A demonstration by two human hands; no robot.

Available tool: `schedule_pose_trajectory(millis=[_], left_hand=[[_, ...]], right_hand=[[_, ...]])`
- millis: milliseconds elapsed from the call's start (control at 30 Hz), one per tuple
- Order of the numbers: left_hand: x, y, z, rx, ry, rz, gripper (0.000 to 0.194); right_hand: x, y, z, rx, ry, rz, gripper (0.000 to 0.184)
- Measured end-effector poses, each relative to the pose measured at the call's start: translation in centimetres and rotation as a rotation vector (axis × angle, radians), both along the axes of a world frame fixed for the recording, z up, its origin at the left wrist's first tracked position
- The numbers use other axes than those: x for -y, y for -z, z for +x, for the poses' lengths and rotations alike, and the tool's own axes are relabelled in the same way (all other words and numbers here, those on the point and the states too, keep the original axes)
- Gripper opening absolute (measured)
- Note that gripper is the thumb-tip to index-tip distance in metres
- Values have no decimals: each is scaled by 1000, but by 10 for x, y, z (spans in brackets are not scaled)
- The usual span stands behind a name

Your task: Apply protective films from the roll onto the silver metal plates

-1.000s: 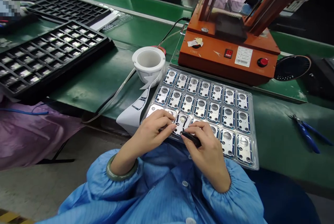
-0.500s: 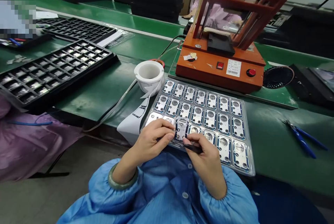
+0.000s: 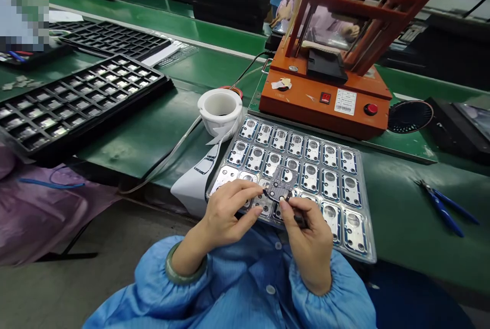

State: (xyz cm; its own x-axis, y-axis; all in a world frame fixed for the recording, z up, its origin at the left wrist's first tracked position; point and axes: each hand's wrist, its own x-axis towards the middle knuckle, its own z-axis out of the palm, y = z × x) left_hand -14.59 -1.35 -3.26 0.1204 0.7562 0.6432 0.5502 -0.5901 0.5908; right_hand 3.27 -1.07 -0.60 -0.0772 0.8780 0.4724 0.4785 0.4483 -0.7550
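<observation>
My right hand point(image 3: 310, 237) pinches a small, see-through rectangular plate point(image 3: 282, 184) with dark edging by its lower right corner, tilted above the tray. A dark slim tool point(image 3: 301, 220) lies partly hidden in the same hand. My left hand point(image 3: 231, 214) is at the plate's left side, thumb and fingers apart. Its upper fingertips are at a dark bit on the plate's lower left edge; whether they touch is unclear. Beneath both hands is a clear plastic tray point(image 3: 368, 216) with rows of silver, blue-edged plates point(image 3: 329, 184).
A white tape roll point(image 3: 219, 107) with a loose printed strip point(image 3: 195, 175) stands left of the tray. Behind is an orange press point(image 3: 306, 96). Blue-handled pliers point(image 3: 446, 211) lie right. A black compartment tray point(image 3: 82, 99) is at left, beside a person's pink sleeve point(image 3: 57, 206).
The small plate has moved right and tilted in my right hand. My left hand has shifted slightly right, and its thumb and fingers have parted.
</observation>
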Motion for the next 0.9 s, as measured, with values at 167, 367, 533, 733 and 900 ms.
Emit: schedule_pose_trajectory(millis=[167, 367, 533, 733, 900], left_hand=[[1, 1, 0, 133, -21, -155, 48], [1, -20, 1, 186, 8, -444, 28], [-4, -29, 10, 246, 42, -588, 28], [-6, -21, 20, 370, 70, -599, 27], [-5, -16, 17, 434, 158, -606, 21]], right_hand=[[0, 1, 0, -1, 48, 14, 3], [1, 2, 2, -2, 49, -7, 4], [0, -1, 1, 30, 23, 2, 1], [-1, -2, 2, 62, 4, -4, 4], [-3, -3, 3, 85, -51, 5, 3]])
